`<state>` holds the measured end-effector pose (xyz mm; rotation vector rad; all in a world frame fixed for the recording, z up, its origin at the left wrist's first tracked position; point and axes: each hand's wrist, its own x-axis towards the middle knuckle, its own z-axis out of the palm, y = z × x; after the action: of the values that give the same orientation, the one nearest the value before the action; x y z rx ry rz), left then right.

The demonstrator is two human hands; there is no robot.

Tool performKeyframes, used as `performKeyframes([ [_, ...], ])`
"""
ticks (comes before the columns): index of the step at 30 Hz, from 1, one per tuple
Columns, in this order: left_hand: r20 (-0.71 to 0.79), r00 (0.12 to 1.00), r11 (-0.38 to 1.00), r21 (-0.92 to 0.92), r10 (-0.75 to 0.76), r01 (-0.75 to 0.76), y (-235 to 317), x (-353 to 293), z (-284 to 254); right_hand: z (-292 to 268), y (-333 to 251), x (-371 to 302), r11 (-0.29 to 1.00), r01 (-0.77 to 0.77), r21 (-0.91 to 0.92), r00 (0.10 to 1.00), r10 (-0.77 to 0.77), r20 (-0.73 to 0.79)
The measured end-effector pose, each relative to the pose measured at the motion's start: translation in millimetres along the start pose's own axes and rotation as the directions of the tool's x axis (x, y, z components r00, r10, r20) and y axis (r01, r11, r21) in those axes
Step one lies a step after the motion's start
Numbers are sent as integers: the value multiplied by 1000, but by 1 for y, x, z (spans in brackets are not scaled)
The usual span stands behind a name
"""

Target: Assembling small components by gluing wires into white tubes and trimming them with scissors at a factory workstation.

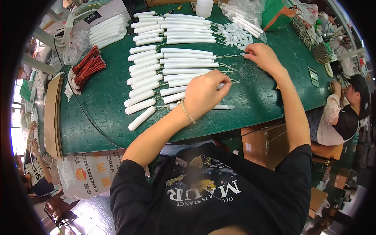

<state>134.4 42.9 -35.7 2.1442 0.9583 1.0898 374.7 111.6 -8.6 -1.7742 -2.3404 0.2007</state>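
The person's right hand (pixel 259 56) is out over the green table (pixel 254 113), thumb and fingers pinched narrow on a small pale piece (pixel 243 55), just beside the thin wires (pixel 225 56) trailing from a white tube (pixel 188 55). Just beyond it lies a loose pile of pointed tips (pixel 235 35). The left hand (pixel 207 93), a beaded bracelet (pixel 187 112) at its wrist, bends over the nearer long tubes with its fingers curled; its own knuckles block my view, so I can't tell whether it grips one. The long tubes lie side by side, with a column of shorter tubes (pixel 143 72) to their left. The long tube nearest the person (pixel 217 107) ends in a pale tip. Farther left are red wires (pixel 87 70) in a bundle, and a co-worker (pixel 337 117) sits at the right.
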Motion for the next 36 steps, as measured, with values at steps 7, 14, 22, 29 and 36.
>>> performKeyframes([
  [7,8,1000,999,-40,8,-8,3,1,-1,14,-18,-18,987,149,-65,959,-160,-234],
  [14,121,992,999,-25,-45,49,6,-2,-7,9,-75,-94,854,25,519,991,48,-128],
  [22,146,987,997,-18,-65,69,7,-3,-7,19,-76,-106,671,-58,740,984,163,-70],
  [29,136,989,998,-28,-49,53,6,-3,-6,18,-72,-109,622,-87,778,980,195,-46],
  [36,140,990,999,-18,-32,35,5,-3,-5,20,-77,-105,646,-71,760,985,164,-48],
])
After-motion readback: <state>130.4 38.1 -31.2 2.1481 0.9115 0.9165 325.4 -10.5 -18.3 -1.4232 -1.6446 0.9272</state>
